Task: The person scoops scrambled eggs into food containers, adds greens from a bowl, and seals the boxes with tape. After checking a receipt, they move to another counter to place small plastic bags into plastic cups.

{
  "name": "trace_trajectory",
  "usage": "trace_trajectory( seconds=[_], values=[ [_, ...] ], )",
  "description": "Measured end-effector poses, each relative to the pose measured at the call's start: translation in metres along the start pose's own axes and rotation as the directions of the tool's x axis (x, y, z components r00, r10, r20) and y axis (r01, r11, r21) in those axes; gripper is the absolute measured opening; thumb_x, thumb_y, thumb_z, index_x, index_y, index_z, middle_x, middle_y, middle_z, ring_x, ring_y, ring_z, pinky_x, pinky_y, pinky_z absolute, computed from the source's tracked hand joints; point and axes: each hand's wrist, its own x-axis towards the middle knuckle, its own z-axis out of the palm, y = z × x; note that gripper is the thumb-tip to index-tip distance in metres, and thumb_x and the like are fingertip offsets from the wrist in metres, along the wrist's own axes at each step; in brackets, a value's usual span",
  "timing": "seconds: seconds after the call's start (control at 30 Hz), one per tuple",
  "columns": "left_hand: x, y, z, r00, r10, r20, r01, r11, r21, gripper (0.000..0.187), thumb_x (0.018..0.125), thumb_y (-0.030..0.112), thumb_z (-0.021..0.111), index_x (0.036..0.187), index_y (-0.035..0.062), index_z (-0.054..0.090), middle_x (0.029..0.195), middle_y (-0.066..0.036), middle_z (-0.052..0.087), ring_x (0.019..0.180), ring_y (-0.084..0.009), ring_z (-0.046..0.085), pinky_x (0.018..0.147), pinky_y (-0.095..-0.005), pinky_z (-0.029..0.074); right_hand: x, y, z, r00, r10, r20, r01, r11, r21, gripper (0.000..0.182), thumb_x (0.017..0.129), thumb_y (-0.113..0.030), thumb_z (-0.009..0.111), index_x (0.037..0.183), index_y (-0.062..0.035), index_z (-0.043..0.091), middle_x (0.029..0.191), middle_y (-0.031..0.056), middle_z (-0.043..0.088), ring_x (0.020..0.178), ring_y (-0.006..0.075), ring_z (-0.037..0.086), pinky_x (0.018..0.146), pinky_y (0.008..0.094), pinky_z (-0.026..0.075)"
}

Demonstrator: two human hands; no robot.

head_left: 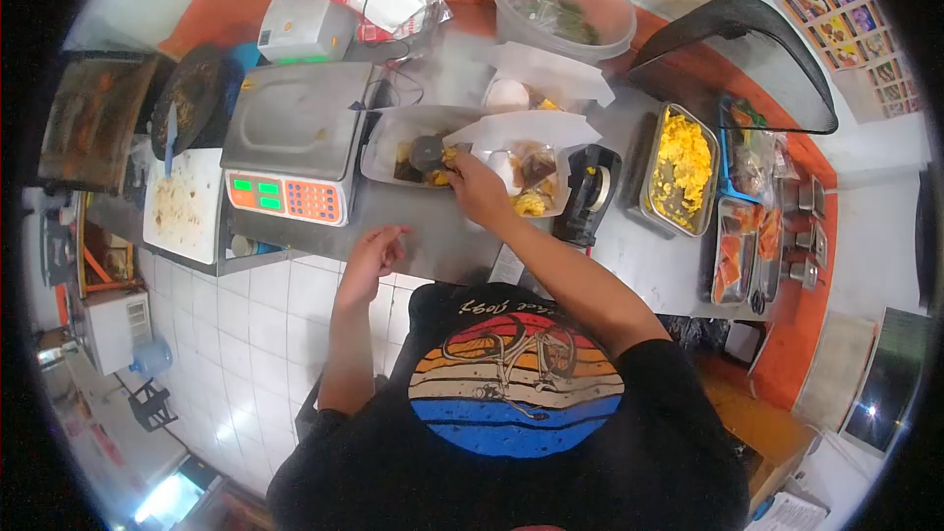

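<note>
My right hand [479, 190] reaches forward over the steel counter [433, 236] and grips the handle of a dark scoop [430, 151]. The scoop's bowl sits inside an open white takeaway box [393, 138] that holds dark and yellow food. A second filled box [526, 177] with rice, dark pieces and yellow bits lies right beside the hand. My left hand [372, 254] hovers at the counter's front edge, fingers loosely curled, holding nothing.
A digital scale [295, 133] stands left of the boxes, a tape dispenser [588, 189] to their right. Metal trays of yellow egg [680, 167] and orange food [739, 246] line the right side. A clear lidded tub [562, 8] and a receipt printer [303, 28] sit at the back.
</note>
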Motion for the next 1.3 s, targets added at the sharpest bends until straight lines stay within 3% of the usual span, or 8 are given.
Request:
trace_trajectory(
  seconds=[0.2,0.3,0.43,0.53,0.67,0.83,1.23,1.3],
  values=[
    [0.021,0.048,0.008,0.998,0.054,-0.027,-0.053,0.998,0.033,0.026,0.098,0.028,0.059,0.11,0.0077,0.07,0.066,0.005,0.053,0.051,-0.0004,0.039,0.043,-0.019,0.021,-0.019,-0.022,-0.088,0.945,0.284,-0.164,-0.14,0.801,0.582,0.024,0.099,-0.022,0.06,0.115,-0.004,0.064,0.086,0.0025,0.063,0.078,0.0123,0.058,0.07,0.0278,0.047],
    [0.03,0.083,0.021,0.998,0.056,-0.022,-0.055,0.998,0.021,0.025,0.098,0.027,0.059,0.11,0.0076,0.07,0.066,0.005,0.053,0.051,-0.0002,0.039,0.043,-0.018,0.022,-0.052,0.009,-0.168,0.634,0.647,-0.425,-0.232,0.682,0.693,0.02,0.101,-0.025,0.058,0.109,-0.0074,0.064,0.08,-0.0011,0.06,0.069,0.0064,0.053,0.059,0.0215,0.041],
    [0.051,0.136,0.068,0.957,0.29,0.016,-0.29,0.953,0.088,0.023,0.098,0.024,0.06,0.107,0.0069,0.071,0.066,0.006,0.053,0.052,0.0001,0.04,0.043,-0.0177,0.024,-0.133,0.134,-0.238,0.214,0.745,-0.632,-0.369,0.661,0.654,0.023,0.102,-0.023,0.055,0.094,-0.0029,0.062,0.08,0.0042,0.063,0.072,0.011,0.056,0.063,0.0274,0.043],
    [0.081,0.191,0.125,0.902,0.414,0.123,-0.432,0.864,0.26,0.024,0.097,0.023,0.061,0.104,0.0024,0.072,0.069,0.005,0.056,0.057,-0.0023,0.047,0.048,-0.0196,0.033,-0.168,0.187,-0.278,0.279,0.795,-0.539,-0.647,0.57,0.506,0.028,0.101,-0.023,0.056,0.102,0.0029,0.067,0.097,0.012,0.07,0.086,0.0161,0.063,0.074,0.0315,0.048],
    [0.164,0.255,0.219,0.666,0.626,0.406,-0.735,0.454,0.504,0.021,0.095,0.022,0.061,0.101,0.0061,0.074,0.082,-0.006,0.07,0.069,-0.0152,0.061,0.064,-0.0305,0.049,-0.154,0.179,-0.301,0.313,0.701,-0.641,-0.595,0.671,0.442,0.043,0.1,-0.021,0.056,0.132,0.0083,0.058,0.127,0.0215,0.065,0.116,0.0248,0.062,0.099,0.0349,0.046],
    [0.333,0.264,0.29,0.547,0.259,0.796,-0.684,-0.41,0.603,0.047,0.089,0.028,0.067,0.134,0.0126,0.059,0.12,-0.019,0.067,0.106,-0.0304,0.065,0.095,-0.0415,0.05,-0.159,0.162,-0.297,0.163,0.678,-0.716,-0.362,0.717,0.596,0.04,0.098,-0.023,0.06,0.129,0.0005,0.061,0.126,0.0099,0.065,0.112,0.0186,0.059,0.095,0.0332,0.044],
    [0.432,0.255,0.299,0.695,0.126,0.708,-0.648,-0.316,0.693,0.046,0.078,0.02,0.078,0.121,0.0066,0.067,0.121,-0.016,0.067,0.112,-0.035,0.061,0.098,-0.0437,0.047,-0.212,0.149,-0.286,0.052,0.824,-0.565,-0.326,0.549,0.77,0.026,0.09,-0.009,0.061,0.115,-0.0057,0.063,0.118,0.0046,0.066,0.099,0.0128,0.059,0.087,0.0305,0.044],
    [0.366,0.289,0.304,0.783,0.2,0.588,-0.602,0.01,0.798,0.04,0.085,0.023,0.074,0.12,0.005,0.066,0.119,-0.014,0.068,0.111,-0.0305,0.062,0.098,-0.0414,0.047,-0.196,0.143,-0.288,0.088,0.807,-0.584,-0.32,0.578,0.75,0.025,0.089,-0.008,0.061,0.114,-0.0049,0.063,0.116,0.005,0.067,0.1,0.0133,0.059,0.087,0.0307,0.044]
  ],
)
